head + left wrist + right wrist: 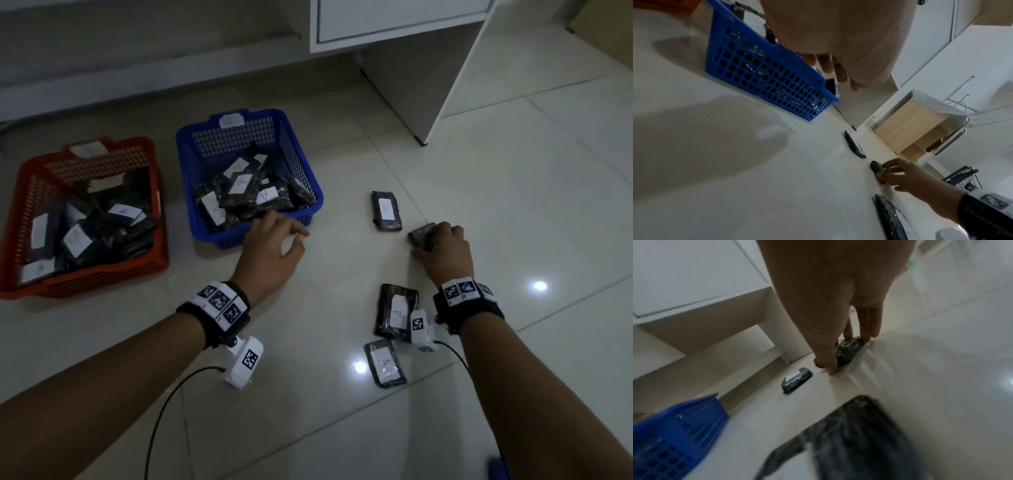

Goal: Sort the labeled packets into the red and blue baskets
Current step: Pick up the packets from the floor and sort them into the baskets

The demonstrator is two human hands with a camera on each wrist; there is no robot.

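Fingers of right hand [445, 251] grip a packet [420, 235]; left hand [270, 253] loose beside blue basket [246, 236].

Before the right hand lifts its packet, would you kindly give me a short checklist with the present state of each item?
1. Right hand grips the held packet: ok.
2. Held packet's label readable: cannot tell, it is hidden.
3. Left hand free, holding nothing: ok.
4. Blue basket has room: ok.
5. Red basket has room: ok.
6. Three packets left on the floor, the far packet marked A: ok.
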